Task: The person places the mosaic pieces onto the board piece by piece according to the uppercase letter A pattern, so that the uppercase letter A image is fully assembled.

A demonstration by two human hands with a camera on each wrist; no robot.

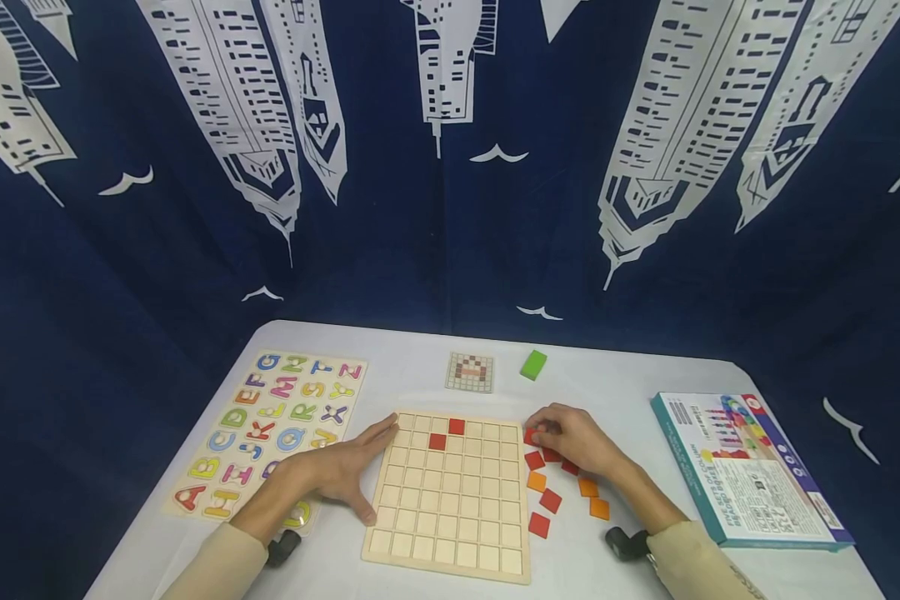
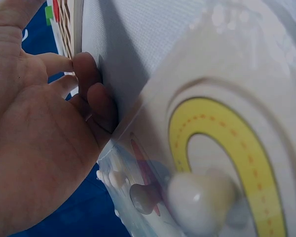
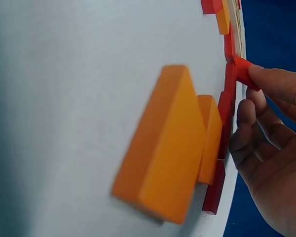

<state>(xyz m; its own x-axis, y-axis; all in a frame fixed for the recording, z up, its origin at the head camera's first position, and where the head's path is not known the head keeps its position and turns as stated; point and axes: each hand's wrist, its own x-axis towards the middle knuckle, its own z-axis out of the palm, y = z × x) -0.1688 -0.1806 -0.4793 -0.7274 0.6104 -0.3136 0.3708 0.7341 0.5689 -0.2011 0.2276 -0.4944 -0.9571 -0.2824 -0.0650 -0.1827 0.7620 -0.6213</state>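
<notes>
A wooden grid board point(image 1: 450, 504) lies in the middle of the table, with two red square tiles near its top: one red tile point(image 1: 457, 427) in the first row and another point(image 1: 437, 442) diagonally below it. My left hand point(image 1: 342, 472) touches the board's left edge, thumb and fingers spread. At the board's upper right, my right hand point(image 1: 576, 440) pinches a red tile point(image 3: 244, 73) between thumb and fingertips. Loose red tiles point(image 1: 550, 501) and several orange tiles point(image 1: 536, 482) are scattered under and below that hand. In the right wrist view an orange tile point(image 3: 160, 148) looms close.
An alphabet peg puzzle point(image 1: 228, 417) lies at the left, partly beneath my left forearm. Beyond the board are a small pattern card point(image 1: 469, 372) and a green block point(image 1: 533, 365). A flat teal-edged box point(image 1: 750, 471) occupies the right side.
</notes>
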